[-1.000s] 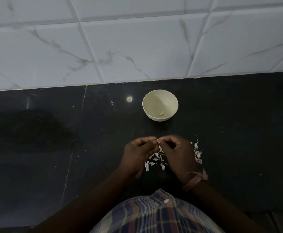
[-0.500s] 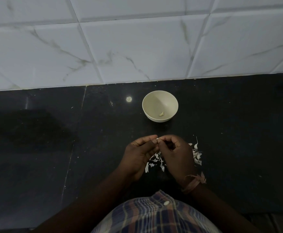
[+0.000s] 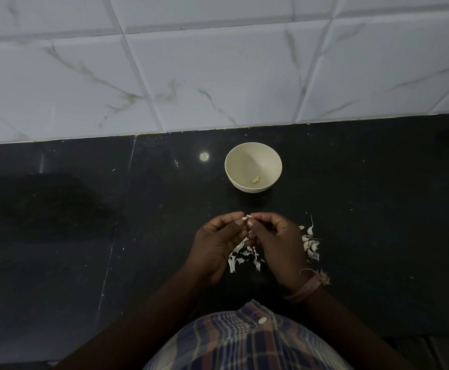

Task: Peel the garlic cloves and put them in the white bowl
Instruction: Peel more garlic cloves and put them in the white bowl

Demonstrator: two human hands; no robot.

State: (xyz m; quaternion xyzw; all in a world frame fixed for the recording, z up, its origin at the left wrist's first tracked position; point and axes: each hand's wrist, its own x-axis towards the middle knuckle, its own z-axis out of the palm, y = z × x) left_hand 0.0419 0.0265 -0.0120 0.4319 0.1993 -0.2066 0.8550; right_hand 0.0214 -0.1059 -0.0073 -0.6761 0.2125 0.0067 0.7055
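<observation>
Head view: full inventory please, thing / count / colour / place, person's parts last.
white bowl: 1, off-white, on the countertop beyond the hands.
peeled clove: 1 small piece, pale yellow, inside the white bowl, near its bottom.
garlic clove: 1, whitish, pinched between both hands' fingertips.
garlic skins: scattered pile, white, on the countertop below the hands.
unpeeled cloves: small cluster, count unclear, white, on the countertop beside the right hand.
countertop: 1, black, polished.
wall tiles: several, white with grey veins, behind the countertop.
shirt: 1, plaid, bottom edge.
wrist thread: 1, pinkish, right wrist.
left hand: 1, pinches the clove.
right hand: 1, pinches the clove.
</observation>
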